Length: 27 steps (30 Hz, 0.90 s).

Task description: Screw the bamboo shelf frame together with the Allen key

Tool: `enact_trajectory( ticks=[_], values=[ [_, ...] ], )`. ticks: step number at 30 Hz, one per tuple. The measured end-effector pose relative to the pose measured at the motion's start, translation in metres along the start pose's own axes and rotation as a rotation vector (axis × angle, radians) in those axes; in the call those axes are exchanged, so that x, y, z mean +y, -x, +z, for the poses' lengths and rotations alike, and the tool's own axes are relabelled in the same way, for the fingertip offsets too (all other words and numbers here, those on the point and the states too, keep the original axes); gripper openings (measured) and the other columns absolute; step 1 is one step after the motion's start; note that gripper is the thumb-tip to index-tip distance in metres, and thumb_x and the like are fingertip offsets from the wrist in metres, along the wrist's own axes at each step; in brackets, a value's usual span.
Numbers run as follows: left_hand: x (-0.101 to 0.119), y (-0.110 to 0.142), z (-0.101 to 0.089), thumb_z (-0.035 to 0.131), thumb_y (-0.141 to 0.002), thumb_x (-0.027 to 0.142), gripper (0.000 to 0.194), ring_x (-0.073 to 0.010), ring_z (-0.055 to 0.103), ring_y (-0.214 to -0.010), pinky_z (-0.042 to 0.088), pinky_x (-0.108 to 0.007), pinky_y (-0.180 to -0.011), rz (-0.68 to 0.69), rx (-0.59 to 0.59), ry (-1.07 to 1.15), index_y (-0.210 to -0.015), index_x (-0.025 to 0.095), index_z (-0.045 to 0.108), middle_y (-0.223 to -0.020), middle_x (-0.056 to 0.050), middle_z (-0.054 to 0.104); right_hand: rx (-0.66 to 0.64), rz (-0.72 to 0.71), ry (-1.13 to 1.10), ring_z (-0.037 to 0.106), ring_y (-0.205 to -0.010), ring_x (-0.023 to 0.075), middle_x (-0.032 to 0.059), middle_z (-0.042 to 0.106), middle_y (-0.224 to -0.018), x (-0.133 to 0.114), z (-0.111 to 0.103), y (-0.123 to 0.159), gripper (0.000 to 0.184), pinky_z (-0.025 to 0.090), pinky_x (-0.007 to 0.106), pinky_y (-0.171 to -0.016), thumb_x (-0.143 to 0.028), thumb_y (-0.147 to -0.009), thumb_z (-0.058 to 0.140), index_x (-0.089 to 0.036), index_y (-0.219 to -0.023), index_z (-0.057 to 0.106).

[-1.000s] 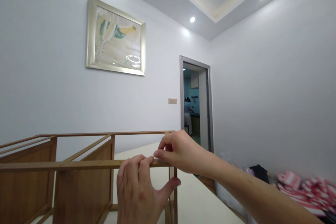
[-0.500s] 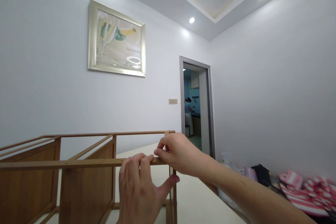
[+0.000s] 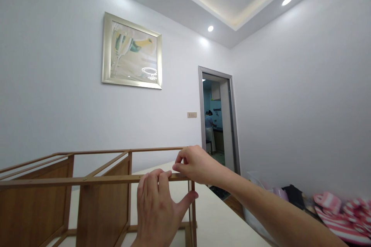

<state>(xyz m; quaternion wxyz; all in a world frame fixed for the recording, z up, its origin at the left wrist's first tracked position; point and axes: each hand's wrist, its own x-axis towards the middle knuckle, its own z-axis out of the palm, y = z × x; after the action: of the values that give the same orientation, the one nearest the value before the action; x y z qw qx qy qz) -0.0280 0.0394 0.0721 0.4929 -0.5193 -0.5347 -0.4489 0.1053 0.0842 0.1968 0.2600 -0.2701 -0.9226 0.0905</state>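
A brown wooden shelf frame (image 3: 113,180) with panel shelves (image 3: 102,204) lies on its side on a pale table (image 3: 224,220), spanning the lower left. My left hand (image 3: 159,204) hooks its fingers over the near rail close to the right end, thumb spread toward the end post. Just right of it, my right hand (image 3: 199,164) is above the same rail by the corner, thumb and forefinger pinched together. Whatever sits between those fingertips, if anything, is too small to make out. My right hand covers part of the frame's corner.
Beyond the table, a doorway (image 3: 200,104) opens onto a room where a person (image 3: 209,127) stands at a counter. Pink-and-white striped fabric (image 3: 333,220) and a black bag (image 3: 294,195) lie along the right wall. A framed picture (image 3: 106,52) hangs on the wall ahead.
The view has tilted slightly upward, so the scene sits a little lower. Both hands keep their places on the rail, and the right hand's pinch looks almost the same.
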Motion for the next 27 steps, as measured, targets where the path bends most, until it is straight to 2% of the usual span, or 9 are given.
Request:
enact_trajectory(
  ticks=[4,12,20,23,27],
  values=[
    [0.001,-0.001,-0.001,0.062,-0.074,0.072,0.066,-0.0308,0.055,-0.099,0.041,-0.050,-0.094,-0.017,-0.013,0.017,-0.105,0.014,0.055,-0.098,-0.013,0.057,0.010,0.039,-0.013,0.055,-0.062,0.0123,0.0021,0.066,-0.064,0.002,0.000,-0.005,0.019,0.036,0.022,-0.054,-0.031,-0.081,0.062,-0.017,-0.080,0.075],
    [0.003,-0.001,-0.004,0.062,-0.075,0.071,0.067,-0.0309,0.055,-0.100,0.041,-0.050,-0.095,-0.035,-0.031,0.015,-0.105,0.013,0.055,-0.098,-0.013,0.057,-0.013,0.105,-0.023,0.058,-0.063,0.0137,0.0025,0.066,-0.063,0.003,-0.001,-0.014,0.015,0.038,0.022,-0.055,-0.024,-0.077,0.063,-0.016,-0.081,0.075],
    [0.003,0.000,-0.003,0.063,-0.075,0.070,0.067,-0.0312,0.055,-0.101,0.041,-0.052,-0.096,-0.017,-0.017,0.008,-0.107,0.012,0.055,-0.099,-0.014,0.057,0.029,0.034,0.049,0.056,-0.065,0.0132,0.0045,0.069,-0.070,0.002,0.006,-0.004,0.023,0.035,0.024,-0.057,-0.027,-0.087,0.057,-0.015,-0.073,0.070],
    [0.004,-0.001,-0.003,0.064,-0.075,0.069,0.067,-0.0313,0.055,-0.101,0.041,-0.053,-0.098,-0.014,-0.014,0.023,-0.108,0.012,0.055,-0.101,-0.014,0.057,0.107,-0.012,0.016,0.053,-0.063,0.0121,0.0023,0.065,-0.068,-0.001,0.006,-0.004,0.023,0.034,0.024,-0.058,-0.027,-0.090,0.054,-0.016,-0.073,0.066],
    [0.001,0.001,-0.012,0.065,-0.081,0.059,0.062,-0.0322,0.053,-0.113,0.040,-0.054,-0.104,-0.002,-0.062,0.083,-0.119,0.012,0.052,-0.113,-0.016,0.057,0.320,-0.107,-0.151,0.049,-0.061,0.0123,-0.0012,0.057,-0.064,-0.003,0.000,0.005,0.024,0.036,0.024,-0.060,-0.030,-0.094,0.048,-0.019,-0.076,0.058]
  ],
)
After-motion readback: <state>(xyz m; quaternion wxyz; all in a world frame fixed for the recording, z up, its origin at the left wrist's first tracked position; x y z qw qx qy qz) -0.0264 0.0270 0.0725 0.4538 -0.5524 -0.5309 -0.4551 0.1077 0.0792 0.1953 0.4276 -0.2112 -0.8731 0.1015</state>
